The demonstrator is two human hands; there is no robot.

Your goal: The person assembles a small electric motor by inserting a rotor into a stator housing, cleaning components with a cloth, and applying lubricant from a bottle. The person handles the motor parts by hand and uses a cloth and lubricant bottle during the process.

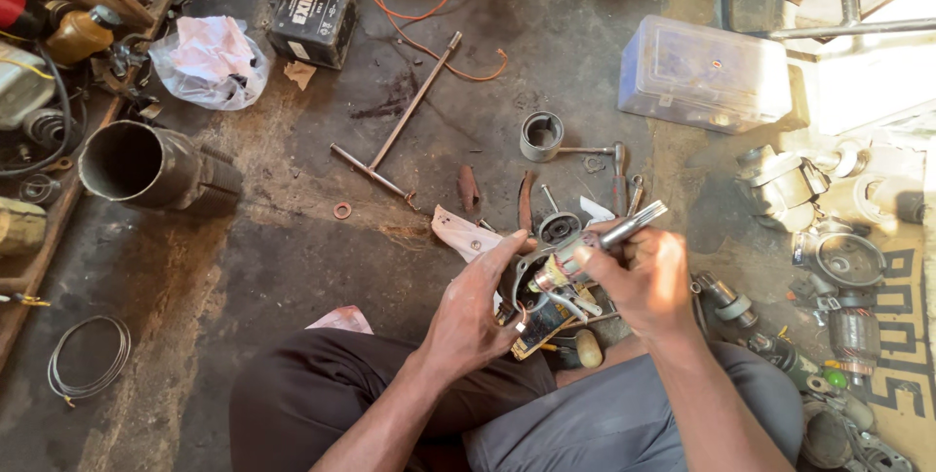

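Stained, oily concrete floor [292, 238] across the frame; wooden shelf edge [58, 189] along the left; patterned mat [902, 335] at lower right; hard sunlight patch [877, 72] at upper right.

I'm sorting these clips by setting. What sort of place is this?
Probably an informal motor repair workshop, worked on the floor: an oil-stained concrete floor, a T-handle wrench, a black battery and loose motor parts.

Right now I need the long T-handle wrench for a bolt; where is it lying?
In the head view the T-handle wrench lies on the oily floor up and left of the hands, between the black battery box and the metal ring sleeve, under the orange wire.
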